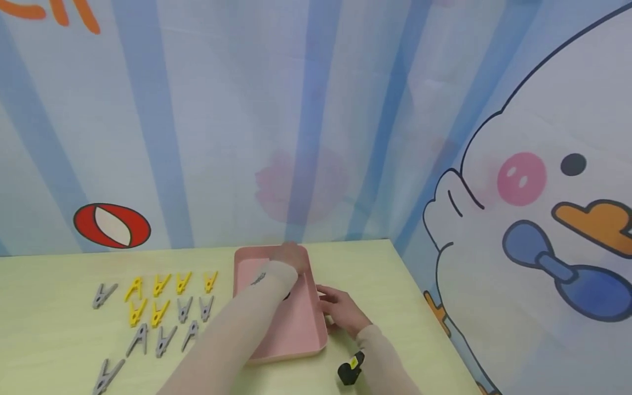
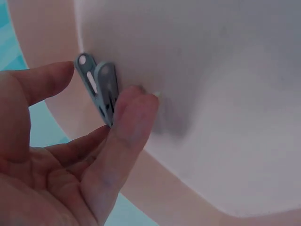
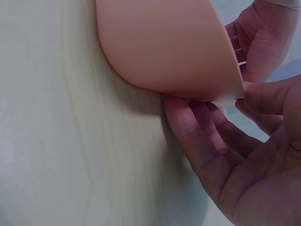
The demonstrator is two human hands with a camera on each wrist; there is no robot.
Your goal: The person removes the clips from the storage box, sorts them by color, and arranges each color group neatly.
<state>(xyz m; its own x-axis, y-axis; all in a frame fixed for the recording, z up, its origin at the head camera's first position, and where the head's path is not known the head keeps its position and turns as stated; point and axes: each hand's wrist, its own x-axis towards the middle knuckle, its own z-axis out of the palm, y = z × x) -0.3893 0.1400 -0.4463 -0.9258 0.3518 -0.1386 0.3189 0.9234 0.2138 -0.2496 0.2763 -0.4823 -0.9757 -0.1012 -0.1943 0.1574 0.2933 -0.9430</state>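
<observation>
A pink tray [image 1: 293,334] lies on the pale table. My left arm reaches across it, and my left hand [image 1: 289,258] is at its far right corner. In the left wrist view, the fingers of that hand pinch a grey clothespin [image 2: 107,79] close to the tray's inner wall; part of the clip is hidden behind a finger. My right hand [image 1: 343,311] grips the tray's right side from outside. The right wrist view shows its thumb at the rim and other fingers [image 3: 181,115] against the underside.
To the left of the tray lie several yellow clothespins [image 1: 159,314] and several grey clothespins [image 1: 184,310] in loose rows. A printed curtain [image 1: 232,137] hangs behind the table [image 1: 49,329] and along its right side. A black wrist device [image 1: 351,369] is by my right sleeve.
</observation>
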